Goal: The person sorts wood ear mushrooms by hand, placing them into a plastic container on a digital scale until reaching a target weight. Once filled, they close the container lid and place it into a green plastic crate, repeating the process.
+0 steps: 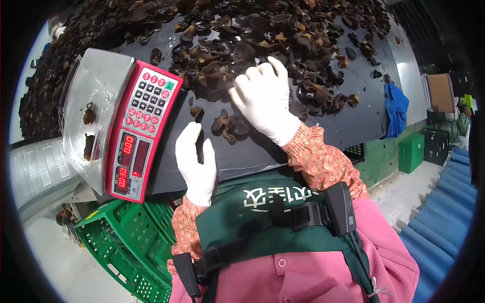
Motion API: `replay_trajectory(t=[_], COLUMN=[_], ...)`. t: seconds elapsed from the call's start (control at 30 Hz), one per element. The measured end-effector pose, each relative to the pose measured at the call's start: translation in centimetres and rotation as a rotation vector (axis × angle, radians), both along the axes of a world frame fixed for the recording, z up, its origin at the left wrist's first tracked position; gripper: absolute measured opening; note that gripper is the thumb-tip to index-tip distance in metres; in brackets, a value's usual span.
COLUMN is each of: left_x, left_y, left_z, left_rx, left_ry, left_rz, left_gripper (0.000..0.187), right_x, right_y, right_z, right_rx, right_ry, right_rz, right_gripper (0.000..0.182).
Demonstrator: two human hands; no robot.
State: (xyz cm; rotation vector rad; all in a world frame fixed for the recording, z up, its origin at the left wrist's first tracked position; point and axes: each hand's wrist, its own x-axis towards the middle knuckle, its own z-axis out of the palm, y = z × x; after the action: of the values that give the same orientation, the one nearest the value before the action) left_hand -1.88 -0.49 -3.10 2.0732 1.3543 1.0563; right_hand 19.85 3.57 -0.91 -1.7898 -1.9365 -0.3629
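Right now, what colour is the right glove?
The right glove is white, in the head view.

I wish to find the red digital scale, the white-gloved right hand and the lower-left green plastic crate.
Red digital scale (pixel 144 113): head view, on keypad.
White-gloved right hand (pixel 264 98): head view, back of hand.
Green plastic crate (pixel 103 247): head view, perforated wall.

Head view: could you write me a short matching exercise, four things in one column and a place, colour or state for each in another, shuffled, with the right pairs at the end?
Column one:
1. Scale
2. Right hand
3. Apron
4. Left hand

Column two:
A. Dark green
B. Beside the scale, thumb and fingers apart
C. Red-framed, display lit
D. At the heap of dark pieces

Pairs: 1-C, 2-D, 3-A, 4-B
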Motion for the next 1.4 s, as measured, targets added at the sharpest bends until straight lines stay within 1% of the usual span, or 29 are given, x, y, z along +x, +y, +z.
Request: replay_trajectory(t=[0.07, 0.1, 0.13, 0.2, 0.3, 0.4, 0.5, 0.53, 0.6, 0.63, 0.73, 0.8, 0.83, 0.87, 0.93, 0.97, 1.0, 1.07, 1.1, 1.13, 1.17, 1.2, 1.23, 1.27, 1.3, 1.33, 1.37, 1.4], left_x=[0.0, -0.1, -0.1, -0.1, 0.0, 0.0, 0.0, 0.1, 0.0, 0.0, -0.1, -0.1, -0.1, -0.1, 0.0, 0.0, 0.0, 0.0, 0.3, 0.7, 1.0, 1.7, 2.6, 3.5, 4.2, 4.6, 4.4, 4.1], left_y=[0.0, -0.2, -0.2, -0.1, -0.1, -0.1, -0.1, -0.1, -0.1, -0.2, -0.2, -0.2, -0.1, 0.0, -0.1, -0.2, -0.1, 0.2, 0.4, 0.7, 1.1, 1.5, 1.8, 2.0, 2.1, 2.1, 1.9, 1.7], left_z=[-0.1, 0.0, 0.1, 0.0, 0.3, 0.3, 0.4, 0.4, 0.4, 0.3, 0.3, 0.3, 0.2, 0.3, 0.5, 0.6, 0.7, 0.6, 0.9, 1.4, 1.9, 2.6, 3.4, 4.0, 4.5, 4.4, 3.7, 2.6], left_rx=[0.025, -0.030, -0.032, -0.038, -0.024, -0.002, -0.003, -0.001, 0.005, 0.006, 0.008, 0.018, 0.012, 0.004, -0.018, -0.018, -0.013, -0.024, -0.006, 0.014, 0.026, 0.040, 0.058, 0.076, 0.120, 0.145, 0.153, 0.161], left_ry=[0.000, -0.006, -0.013, -0.026, -0.024, 0.004, 0.003, 0.005, 0.011, 0.006, 0.010, 0.025, 0.019, 0.012, 0.001, 0.015, 0.030, -0.001, -0.011, -0.020, 0.005, 0.049, 0.088, 0.126, 0.199, 0.257, 0.292, 0.328], left_rz=[-0.007, 0.009, 0.006, -0.001, -0.012, -0.014, -0.011, -0.011, -0.008, -0.010, -0.009, -0.011, -0.010, -0.011, -0.014, -0.021, -0.028, -0.056, -0.075, -0.092, -0.127, -0.134, -0.139, -0.141, -0.177, -0.207, -0.251, -0.294], left_gripper=[0.039, 0.038, 0.038, 0.037, 0.036, 0.035, 0.034, 0.034, 0.033, 0.033, 0.033, 0.033, 0.033, 0.033, 0.033, 0.034, 0.034, 0.037, 0.039, 0.040, 0.049, 0.052, 0.056, 0.060, 0.071, 0.064, 0.058, 0.052], right_x=[0.4, 0.7, 1.2, 2.0, 3.3, 4.5, 4.0, 3.3, 2.3, 2.2, 4.8, 8.0, 9.8, 11.7, 15.6, 16.1, 16.5, 17.9, 17.1, 16.2, 15.2, 14.3, 13.7, 13.1, 11.6, 11.0, 10.0, 9.4], right_y=[-0.4, -0.7, -1.1, -2.4, -3.7, -3.8, -4.0, -4.2, -4.4, -4.5, -6.3, -10.0, -12.1, -14.4, -19.7, -22.2, -24.2, -27.5, -27.7, -27.5, -27.0, -26.4, -25.6, -24.6, -22.8, -21.9, -21.0, -20.0], right_z=[0.2, 0.4, 0.6, 1.8, 2.7, 2.6, 2.9, 2.8, 3.0, 2.9, 5.2, 8.0, 8.9, 9.6, 8.4, 8.5, 8.5, 7.9, 8.2, 8.5, 8.7, 8.6, 7.4, 6.5, 6.6, 5.5, 5.3, 5.0], right_rx=[0.023, 0.033, 0.043, 0.047, 0.067, 0.135, 0.015, 0.053, -0.008, -0.036, -0.150, -0.332, -0.423, -0.515, -0.749, -0.761, -0.762, -0.657, -0.564, -0.554, -0.539, -0.519, -0.416, -0.366, -0.283, -0.180, -0.232, -0.225], right_ry=[0.039, 0.057, 0.073, 0.250, 0.409, 0.483, 0.477, 0.406, 0.425, 0.476, 0.560, 0.519, 0.456, 0.393, 0.515, 0.257, -0.002, -0.224, -0.107, -0.068, -0.027, 0.012, -0.014, 0.053, 0.187, 0.226, 0.220, 0.232], right_rz=[0.036, 0.044, 0.050, 0.050, 0.010, -0.019, 0.036, 0.045, 0.075, 0.097, 0.187, 0.178, 0.193, 0.205, 0.037, -0.057, -0.146, -0.329, -0.469, -0.522, -0.576, -0.632, -0.590, -0.575, -0.489, -0.388, -0.378, -0.306], right_gripper=[0.016, 0.015, 0.015, 0.011, 0.011, 0.012, 0.013, 0.012, 0.013, 0.012, 0.011, 0.004, 0.003, 0.009, 0.021, 0.025, 0.028, 0.021, 0.009, 0.016, 0.025, 0.033, 0.044, 0.034, 0.018, 0.011, 0.016, 0.020])
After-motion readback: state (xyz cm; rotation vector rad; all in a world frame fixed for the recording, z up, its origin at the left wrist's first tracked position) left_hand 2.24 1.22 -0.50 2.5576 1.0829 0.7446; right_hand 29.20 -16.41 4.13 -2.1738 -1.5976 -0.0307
